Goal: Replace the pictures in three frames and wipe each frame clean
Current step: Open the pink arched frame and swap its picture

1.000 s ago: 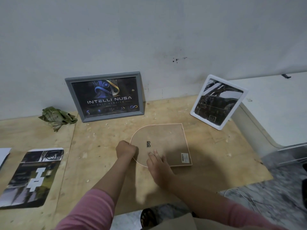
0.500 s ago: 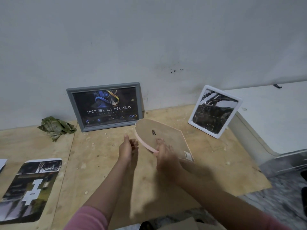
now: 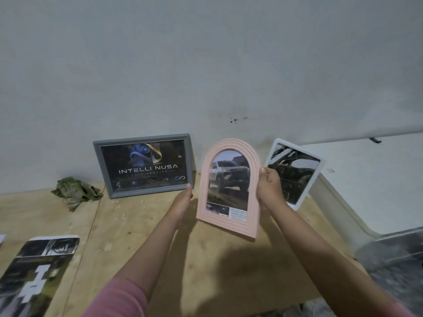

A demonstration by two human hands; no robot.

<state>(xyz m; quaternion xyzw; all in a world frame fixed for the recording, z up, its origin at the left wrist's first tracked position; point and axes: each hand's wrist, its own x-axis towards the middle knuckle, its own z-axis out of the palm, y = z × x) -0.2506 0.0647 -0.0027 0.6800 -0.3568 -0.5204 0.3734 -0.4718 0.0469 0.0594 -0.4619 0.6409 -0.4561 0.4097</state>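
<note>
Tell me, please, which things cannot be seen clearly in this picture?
All in the head view:
- Caption text on the pink arched frame: too small to read.
- Loose print: cut off by the bottom-left edge.
- White frame: partly hidden by the right hand.
- Left hand fingers: behind the frame's edge, contact unclear.

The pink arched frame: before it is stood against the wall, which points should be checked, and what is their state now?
1. Picture seated in the pink arched frame: ok.
2. Right hand grips its right edge: ok.
3. Left hand supports the frame: not ok, it is beside it.
4. Free wall gap between grey frame and white frame: ok.
5. Glass wiped clean: cannot tell.
6. Green cloth within reach: ok.
</note>
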